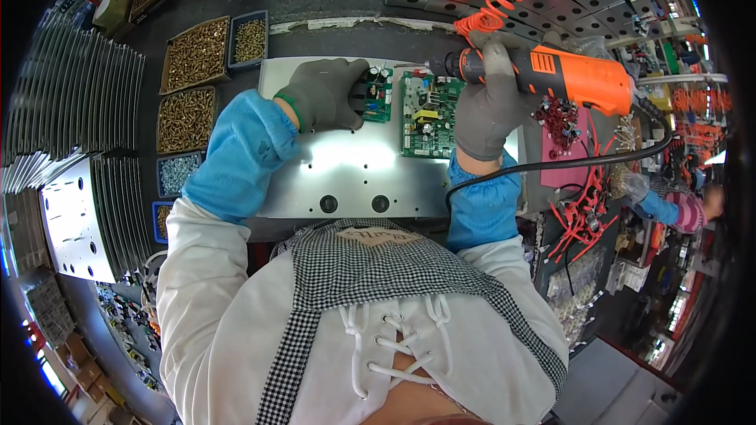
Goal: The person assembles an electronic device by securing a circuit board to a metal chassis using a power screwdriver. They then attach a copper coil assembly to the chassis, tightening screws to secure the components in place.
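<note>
A silvery metal plate (346, 181) with round holes lies on the bench before me. On its upper part sit a small green circuit board (379, 96) and, to the right, a larger green circuit board (425, 114) with a yellow component. My left hand (324, 94), in a grey glove, is closed at the left edge of the small board; its fingertips are partly hidden. My gloved right hand (492, 106) grips an orange and black electric screwdriver (579, 79). It lies sideways, its bit pointing left above the larger board. A black cable runs from its rear end across my right wrist.
Bins of brass-coloured fasteners (187, 120) and silvery ones (179, 174) stand left, beside stacked metal plates (75, 94). A coiled orange hose (492, 12) hangs at the upper right, near grey metal housings (543, 0). Red wire leads (581, 220) lie right. A co-worker's arm (661, 208) shows far right.
</note>
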The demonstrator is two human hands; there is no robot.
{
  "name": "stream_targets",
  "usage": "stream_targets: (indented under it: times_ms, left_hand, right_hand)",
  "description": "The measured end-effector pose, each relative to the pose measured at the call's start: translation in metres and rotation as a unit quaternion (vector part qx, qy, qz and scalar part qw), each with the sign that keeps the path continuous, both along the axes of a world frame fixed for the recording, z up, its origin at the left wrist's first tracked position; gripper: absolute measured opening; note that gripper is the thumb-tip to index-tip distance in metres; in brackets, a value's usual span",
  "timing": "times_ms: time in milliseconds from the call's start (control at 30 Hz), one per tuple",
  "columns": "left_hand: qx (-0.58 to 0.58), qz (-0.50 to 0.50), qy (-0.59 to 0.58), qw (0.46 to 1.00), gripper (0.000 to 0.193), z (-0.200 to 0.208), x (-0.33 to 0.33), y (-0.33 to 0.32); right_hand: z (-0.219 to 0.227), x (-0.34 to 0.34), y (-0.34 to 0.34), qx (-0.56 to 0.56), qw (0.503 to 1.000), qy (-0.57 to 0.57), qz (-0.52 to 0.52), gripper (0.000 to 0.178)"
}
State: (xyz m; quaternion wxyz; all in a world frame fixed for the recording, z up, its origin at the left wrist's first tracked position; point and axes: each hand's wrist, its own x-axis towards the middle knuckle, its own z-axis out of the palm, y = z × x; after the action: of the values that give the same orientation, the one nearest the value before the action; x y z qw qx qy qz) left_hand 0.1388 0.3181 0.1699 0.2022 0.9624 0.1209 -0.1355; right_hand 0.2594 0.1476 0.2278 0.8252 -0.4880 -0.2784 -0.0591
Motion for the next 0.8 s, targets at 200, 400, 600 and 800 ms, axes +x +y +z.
stream_targets:
  times_ms: [200, 400, 600, 800]
  left_hand:
    - [0.042, 0.037, -0.029, 0.998, 0.086, -0.010, -0.001, -0.006]
    - [0.044, 0.050, -0.075, 0.995, 0.085, -0.022, -0.001, -0.005]
    - [0.036, 0.052, -0.058, 0.996, 0.089, -0.020, 0.000, -0.004]
    - [0.040, 0.052, -0.054, 0.996, 0.090, -0.020, 0.001, -0.004]
  right_hand:
    - [-0.012, 0.021, 0.018, -0.023, 0.999, -0.025, 0.019, 0.018]
    - [-0.023, 0.025, 0.028, -0.019, 1.000, -0.002, 0.017, 0.022]
    - [-0.037, 0.032, 0.034, -0.040, 0.999, 0.009, 0.016, 0.023]
    - [-0.032, 0.038, 0.036, -0.068, 0.997, -0.002, 0.048, 0.019]
